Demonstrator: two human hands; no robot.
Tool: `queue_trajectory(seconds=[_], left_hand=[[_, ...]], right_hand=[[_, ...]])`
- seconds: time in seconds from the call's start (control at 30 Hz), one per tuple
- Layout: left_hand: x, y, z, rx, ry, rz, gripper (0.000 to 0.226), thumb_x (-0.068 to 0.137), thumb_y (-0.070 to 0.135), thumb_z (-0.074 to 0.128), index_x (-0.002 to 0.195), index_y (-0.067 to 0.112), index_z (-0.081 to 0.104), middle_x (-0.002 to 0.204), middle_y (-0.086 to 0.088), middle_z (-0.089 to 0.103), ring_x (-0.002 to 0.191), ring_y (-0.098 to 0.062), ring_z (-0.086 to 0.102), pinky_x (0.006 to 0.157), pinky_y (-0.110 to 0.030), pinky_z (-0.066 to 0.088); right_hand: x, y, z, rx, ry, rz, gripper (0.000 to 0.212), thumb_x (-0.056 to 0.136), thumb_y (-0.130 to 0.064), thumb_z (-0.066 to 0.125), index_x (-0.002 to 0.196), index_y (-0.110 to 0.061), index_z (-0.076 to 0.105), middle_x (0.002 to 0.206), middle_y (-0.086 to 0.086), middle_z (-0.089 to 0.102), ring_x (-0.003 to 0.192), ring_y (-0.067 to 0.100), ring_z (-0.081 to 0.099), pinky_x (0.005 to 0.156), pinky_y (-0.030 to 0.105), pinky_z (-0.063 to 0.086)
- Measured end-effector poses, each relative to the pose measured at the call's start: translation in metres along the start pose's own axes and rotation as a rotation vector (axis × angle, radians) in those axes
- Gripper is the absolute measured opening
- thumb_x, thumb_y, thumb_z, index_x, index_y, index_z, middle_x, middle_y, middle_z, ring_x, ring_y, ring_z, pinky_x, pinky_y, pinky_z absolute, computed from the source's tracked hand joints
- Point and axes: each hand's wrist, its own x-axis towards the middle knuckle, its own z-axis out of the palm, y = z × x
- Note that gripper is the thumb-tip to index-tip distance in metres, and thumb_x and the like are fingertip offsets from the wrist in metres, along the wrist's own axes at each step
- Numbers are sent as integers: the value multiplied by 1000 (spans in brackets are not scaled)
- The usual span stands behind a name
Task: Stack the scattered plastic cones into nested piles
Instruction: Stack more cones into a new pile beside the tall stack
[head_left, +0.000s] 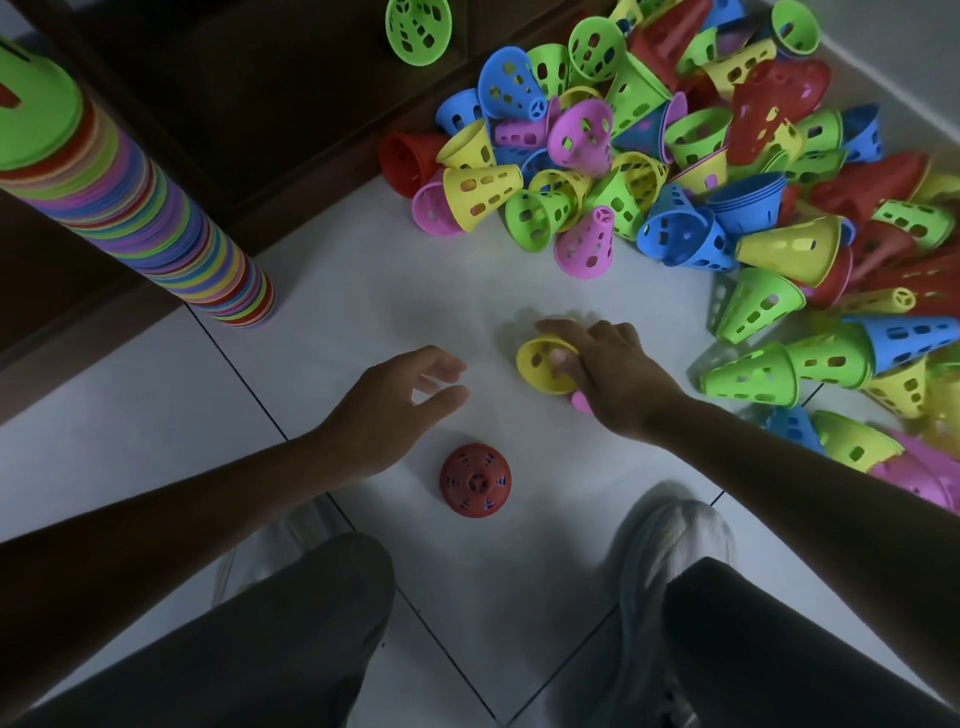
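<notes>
Right hand (613, 371) grips a yellow cone (543, 366) on the floor (363, 312); left hand (400, 400) hovers open near a red cone (475, 480).

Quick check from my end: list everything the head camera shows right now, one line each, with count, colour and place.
tall nested stack: one, many colours with a green cone on top, far left on the floor
loose cone heap: too many to count, green, yellow, blue, pink and red, upper right
yellow cone: one, on its side at centre, in the right hand's grip
red cone: one, upright on the floor between the arms
green cone: one, top centre against the dark cabinet
dark cabinet: one, brown, upper left
floor: white tiles
shoes: two, pale, blurred, bottom
left hand: one, fingers loosely curled, holds nothing
right hand: one, holds the yellow cone
</notes>
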Motion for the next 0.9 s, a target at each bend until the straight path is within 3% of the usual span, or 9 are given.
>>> queue_trajectory(seconds=[0.07, 0.17, 0.27, 0.33, 0.47, 0.6, 0.7, 0.8, 0.9], left_hand=[[2, 4, 1, -65, 14, -50, 26, 97, 43, 61, 118, 28, 64, 110, 19, 65, 104, 4, 60, 83, -20, 49], [4, 17, 0, -288, 11, -144, 45, 84, 58, 59, 112, 24, 66, 106, 6, 70, 97, -13, 67, 78, -31, 58], [1, 33, -2, -525, -26, -189, 43, 99, 48, 56, 114, 9, 65, 103, -9, 71, 95, -27, 68, 72, -30, 58], [-3, 43, -5, -704, -152, -217, 51, 97, 50, 48, 125, 10, 63, 114, -17, 70, 105, -29, 67, 83, -34, 58], [-11, 51, -11, -993, -417, -211, 55, 97, 45, 46, 138, 10, 55, 126, -17, 64, 117, -27, 61, 108, -46, 45], [-17, 48, -17, -943, -378, -190, 53, 97, 43, 54, 130, 2, 59, 113, -14, 68, 108, -23, 63, 103, -41, 49], [-22, 43, -17, -837, -214, -184, 45, 83, 38, 66, 120, 12, 67, 114, -11, 73, 105, -21, 70, 89, -33, 58], [-29, 29, -9, -614, -45, -77, 44, 68, 33, 82, 107, 17, 69, 104, -5, 76, 93, -16, 73, 77, -30, 61], [-40, 14, 2, -328, -9, 40, 58, 62, 45, 86, 112, 25, 66, 102, 3, 74, 94, -10, 71, 79, -27, 61]], right_hand=[[-8, -8, 5, 82, 9, -26, 52, 100, -60, 15, 149, -45, 28, 122, 11, 54, 109, 31, 44, 100, 48, 41], [-23, -33, -1, 183, 94, -76, 50, 102, -55, 15, 149, -44, 30, 114, 5, 55, 105, 24, 43, 96, 41, 40], [-40, -63, -15, 180, 160, -189, 53, 103, -53, 18, 151, -37, 34, 117, 2, 54, 110, 18, 40, 86, 29, 41], [-50, -77, -20, 164, 158, -246, 59, 102, -59, 15, 151, -34, 35, 120, 1, 52, 112, 15, 38, 84, 23, 41], [-60, -90, -22, 180, 150, -291, 73, 97, -70, 13, 155, -30, 30, 123, -1, 50, 113, 12, 37, 90, 33, 45], [-68, -86, -20, 316, 182, -204, 90, 86, -83, 29, 159, -34, 10, 139, 2, 44, 122, 15, 42, 97, 36, 41], [-74, -80, -20, 607, 196, 42, 86, 85, -81, 41, 156, -40, 12, 153, 5, 36, 132, 20, 47, 95, 36, 50], [-80, -76, -22, 904, 132, 336, 70, 91, -63, 54, 150, -45, 21, 140, 1, 50, 112, 19, 61, 76, 25, 54], [-83, -69, -18, 1152, 104, 506, 69, 86, -52, 70, 144, -42, 35, 127, 3, 59, 109, 23, 65, 92, 41, 56]])
